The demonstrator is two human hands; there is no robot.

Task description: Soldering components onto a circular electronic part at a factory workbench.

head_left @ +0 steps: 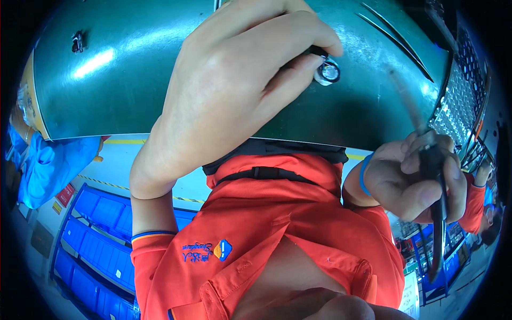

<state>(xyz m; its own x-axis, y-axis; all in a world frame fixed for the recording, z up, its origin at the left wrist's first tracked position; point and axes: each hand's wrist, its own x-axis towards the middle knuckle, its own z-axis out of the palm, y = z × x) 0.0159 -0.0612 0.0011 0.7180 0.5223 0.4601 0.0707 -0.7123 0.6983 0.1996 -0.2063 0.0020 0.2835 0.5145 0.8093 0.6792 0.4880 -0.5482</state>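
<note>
My left hand (229, 80) reaches over the green work surface (133, 80). Thumb and forefinger pinch a small black part with a shiny, glassy round end (327, 72); the rest of it is hidden by the fingers. To the right, my right hand (416, 176) is closed around the black handle of what looks like a soldering iron (433, 160). Its thin metal shaft points up and away toward the work surface, with the tip blurred and apart from the small part. A dark cord bends down from the handle's lower end.
Dark tweezers (402, 45) lie at the far right of the surface. A small black component (78, 41) sits far left. Bubble wrap (453, 114) borders the right edge. Blue bins (98, 234) stand on a rack lower left. One person in blue (53, 165) is at left, another in red at right.
</note>
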